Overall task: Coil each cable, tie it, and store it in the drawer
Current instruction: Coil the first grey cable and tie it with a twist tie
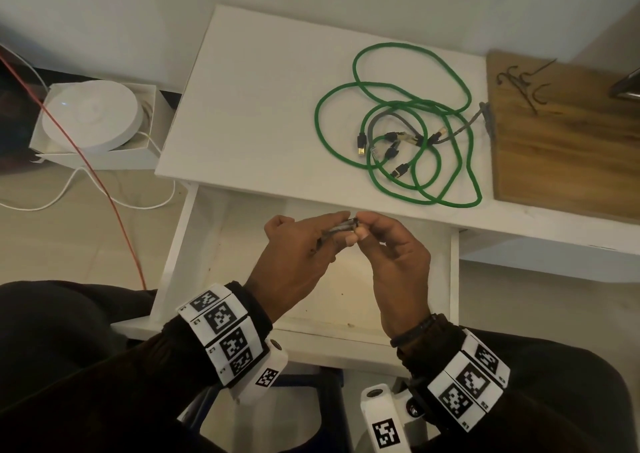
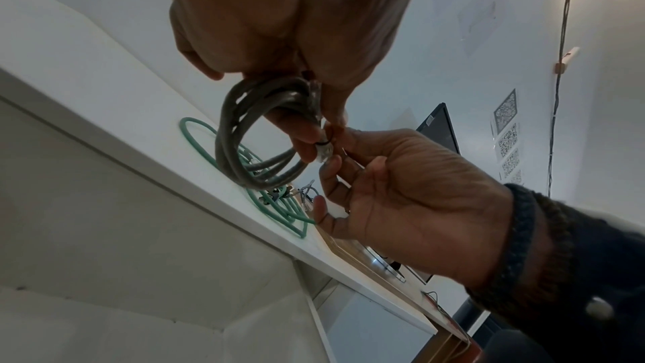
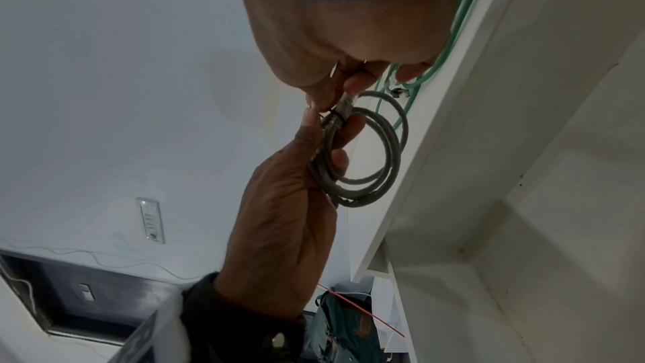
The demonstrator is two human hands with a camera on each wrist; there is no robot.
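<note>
A small grey cable coil (image 1: 341, 227) hangs over the open white drawer (image 1: 332, 297). My left hand (image 1: 329, 234) grips the coil (image 2: 258, 134) at its bundled side, next to the clear plugs. My right hand (image 1: 367, 227) pinches a thin black tie (image 3: 335, 116) wrapped round that bundle (image 2: 326, 144). The left hand (image 3: 328, 137) and the right hand (image 2: 331, 148) meet fingertip to fingertip there. A loose tangle of green cables (image 1: 398, 123) lies on the white tabletop (image 1: 259, 106), with a grey cable (image 1: 394, 118) mixed in.
A wooden board (image 1: 561, 148) lies at the table's right end with several black ties (image 1: 523, 82) on it. On the floor at left stands a white round device in a box (image 1: 91, 113), with a red cord (image 1: 86, 162) and a white cord (image 1: 69, 193).
</note>
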